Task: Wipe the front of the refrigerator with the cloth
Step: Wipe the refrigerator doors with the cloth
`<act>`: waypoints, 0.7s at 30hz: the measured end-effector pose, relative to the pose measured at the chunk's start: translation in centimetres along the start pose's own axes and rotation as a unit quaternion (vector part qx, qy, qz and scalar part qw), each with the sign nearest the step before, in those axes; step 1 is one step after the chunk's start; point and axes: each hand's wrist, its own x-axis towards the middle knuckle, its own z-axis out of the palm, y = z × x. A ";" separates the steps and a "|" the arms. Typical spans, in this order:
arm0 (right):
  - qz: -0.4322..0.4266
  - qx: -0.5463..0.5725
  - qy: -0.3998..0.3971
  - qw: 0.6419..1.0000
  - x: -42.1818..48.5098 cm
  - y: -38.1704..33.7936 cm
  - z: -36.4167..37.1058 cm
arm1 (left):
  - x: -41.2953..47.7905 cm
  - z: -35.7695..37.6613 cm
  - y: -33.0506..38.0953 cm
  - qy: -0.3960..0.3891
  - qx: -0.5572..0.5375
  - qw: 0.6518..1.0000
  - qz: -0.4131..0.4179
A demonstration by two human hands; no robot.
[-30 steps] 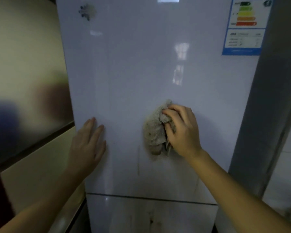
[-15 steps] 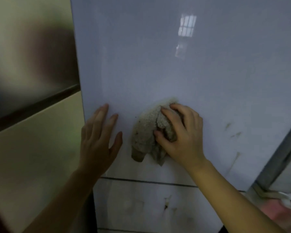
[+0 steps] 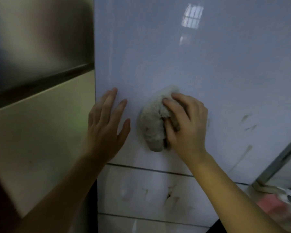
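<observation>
The refrigerator's pale glossy upper door fills most of the view. A bunched grey cloth lies against its lower part, and my right hand grips the cloth and presses it to the door. My left hand lies flat on the door near its left edge, fingers straight. Dark smears mark the door to the right of the cloth. Below a dark seam sits a lower drawer front with several stains.
A cream and steel-coloured cabinet side stands directly left of the refrigerator. At the lower right are a metal frame and a blurred pink and white object.
The view has tilted down and the energy label has left the frame. The cloth and my right hand have slid down and left across the door. My left hand stays flat near the left edge.
</observation>
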 end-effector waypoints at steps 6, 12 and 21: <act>-0.051 0.004 -0.050 0.997 0.2 -1.0 2.0 | -0.5 0.0 0.0 -0.032 0.002 0.999 0.008; 0.005 -0.048 -0.070 0.996 -5.8 4.2 -2.3 | -0.4 0.2 0.0 -0.017 0.020 1.000 0.001; -0.024 -0.006 -0.045 0.999 -2.6 3.1 -1.5 | 0.7 0.4 3.3 -0.037 0.018 0.999 -0.002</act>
